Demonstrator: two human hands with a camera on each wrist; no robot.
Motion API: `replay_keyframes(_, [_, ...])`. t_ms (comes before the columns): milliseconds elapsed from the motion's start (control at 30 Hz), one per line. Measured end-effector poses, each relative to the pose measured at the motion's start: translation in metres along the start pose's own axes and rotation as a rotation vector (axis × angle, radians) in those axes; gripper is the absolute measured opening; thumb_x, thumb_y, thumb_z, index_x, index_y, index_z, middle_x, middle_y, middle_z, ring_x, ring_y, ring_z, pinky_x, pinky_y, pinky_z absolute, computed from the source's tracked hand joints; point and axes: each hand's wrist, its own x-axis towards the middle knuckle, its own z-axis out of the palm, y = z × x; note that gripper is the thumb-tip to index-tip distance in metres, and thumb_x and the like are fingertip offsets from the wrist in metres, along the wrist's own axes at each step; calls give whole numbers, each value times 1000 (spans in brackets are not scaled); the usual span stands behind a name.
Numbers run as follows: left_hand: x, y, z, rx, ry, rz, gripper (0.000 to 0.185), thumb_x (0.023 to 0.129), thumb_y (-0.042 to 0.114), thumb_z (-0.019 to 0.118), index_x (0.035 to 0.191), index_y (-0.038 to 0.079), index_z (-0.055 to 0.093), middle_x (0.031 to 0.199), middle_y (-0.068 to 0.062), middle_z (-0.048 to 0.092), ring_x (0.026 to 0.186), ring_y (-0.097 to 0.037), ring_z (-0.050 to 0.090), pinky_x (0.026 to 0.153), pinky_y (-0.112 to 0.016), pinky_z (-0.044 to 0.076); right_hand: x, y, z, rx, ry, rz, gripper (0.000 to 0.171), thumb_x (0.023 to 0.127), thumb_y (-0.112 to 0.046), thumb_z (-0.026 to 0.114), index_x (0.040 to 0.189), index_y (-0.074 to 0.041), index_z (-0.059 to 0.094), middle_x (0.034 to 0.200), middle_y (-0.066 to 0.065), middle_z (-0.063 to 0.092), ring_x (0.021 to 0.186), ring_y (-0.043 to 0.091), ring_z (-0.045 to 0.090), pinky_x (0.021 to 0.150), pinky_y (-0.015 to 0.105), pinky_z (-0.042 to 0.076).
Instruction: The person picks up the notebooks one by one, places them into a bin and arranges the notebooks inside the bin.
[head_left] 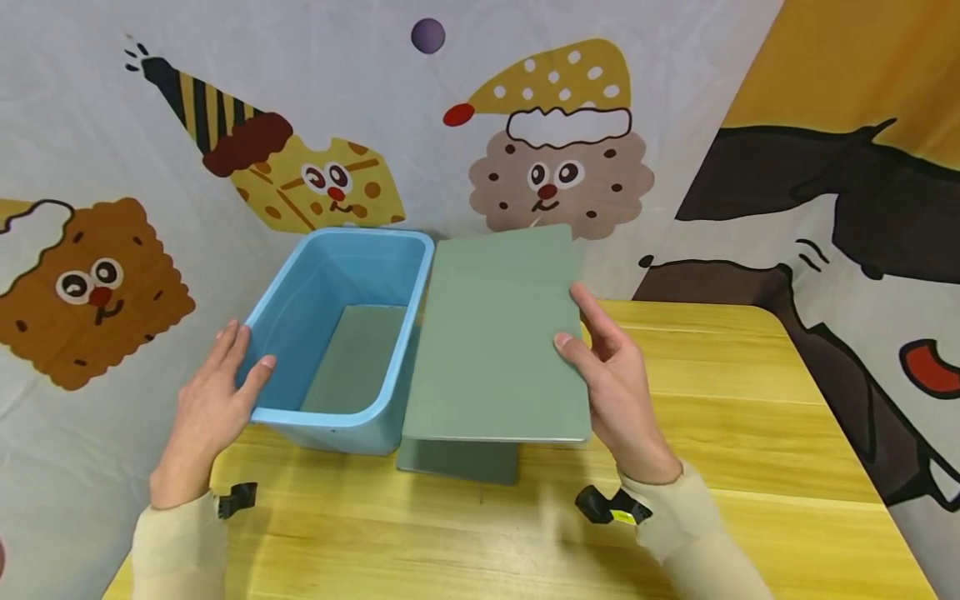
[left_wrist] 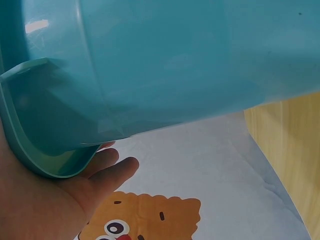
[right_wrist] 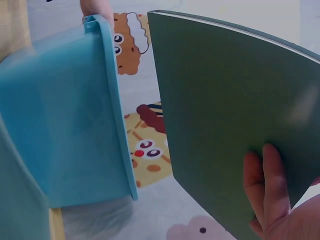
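Note:
My right hand [head_left: 622, 375] grips a green notebook [head_left: 495, 342] by its right edge, thumb on the upper face and fingers on the underside. In the right wrist view, two fingertips press on its cover [right_wrist: 215, 110], and pale page edges show along the top. The notebook is tilted above the table, just right of a blue plastic bin [head_left: 345, 421]. My left hand [head_left: 213, 400] holds the bin's near left rim, thumb over it and fingers outside. Inside, a green notebook [head_left: 360, 358] lies flat on the bottom. Another green notebook [head_left: 457, 461] lies under the held one, mostly hidden by it.
The bin stands on a yellow wooden table [head_left: 750, 433]. Behind it hangs a white cloth [head_left: 420, 108] printed with cartoon food characters. Black straps [head_left: 238, 500] sit at both sleeve cuffs. The table's right edge curves at the back corner.

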Motion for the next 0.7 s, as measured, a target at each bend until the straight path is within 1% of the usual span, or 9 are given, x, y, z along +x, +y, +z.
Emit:
replay_keyframes(100, [0,0,0,-2,2,-3,75,112,48,35,163,-3,14,172,-22,6,157,-45,4,105,-83,16,5,-1,11,45,-24,-14,65,100,3,60,160,-7,38,167,-2,32,156,12,20,104,25,48])
replay_keyframes(167, [0,0,1,-2,4,-2,75,112,49,35,163,-2,14,172,-22,6,157,-45,5,105,-83,16,9,-1,18,90,-41,-14,65,100,4,59,160,-8,38,167,-3,32,154,15,27,100,27,52])
replay_keyframes(267, [-1,0,1,-1,9,-2,75,112,49,35,163,-3,15,171,-22,7,157,-45,5,106,-82,17,14,0,29,103,-51,-24,64,99,4,59,159,-7,39,166,-4,34,153,13,29,103,25,50])
replay_keyframes(333, [-2,-1,0,1,11,-4,75,112,49,34,163,-3,15,171,-22,7,157,-46,6,106,-82,17,18,1,37,99,-59,-31,64,99,4,59,159,-7,40,166,-5,36,153,11,27,106,26,48])
replay_keyframes(400, [-3,-1,0,3,10,-7,75,112,49,34,163,-3,15,171,-23,7,157,-46,6,106,-82,18,22,2,44,79,-60,-45,64,99,4,60,159,-6,40,165,-4,36,154,6,22,111,25,42])
replay_keyframes(467, [-3,-1,0,3,8,-9,76,112,50,34,163,-3,15,171,-23,7,157,-45,6,106,-81,18,27,5,52,84,-65,-52,63,99,4,60,159,-5,40,165,-4,37,153,5,23,111,26,42])
replay_keyframes(533, [-2,-1,-1,3,7,-8,76,112,50,33,163,-2,15,171,-22,7,157,-45,6,106,-81,17,31,8,61,100,-69,-54,63,100,3,59,159,-6,39,165,-4,36,152,8,29,108,27,46])
replay_keyframes(633, [0,-1,-1,-2,8,-5,75,112,51,32,164,-1,15,172,-22,8,157,-44,6,107,-81,17,37,13,75,110,-64,-62,63,100,3,59,159,-6,39,165,-3,36,150,10,32,102,24,49])
replay_keyframes(700, [0,-1,-1,-10,12,-7,74,112,51,31,164,0,16,172,-22,8,157,-44,5,108,-81,15,41,18,86,102,-59,-59,64,100,2,59,159,-6,39,165,-3,35,148,13,35,94,22,52])
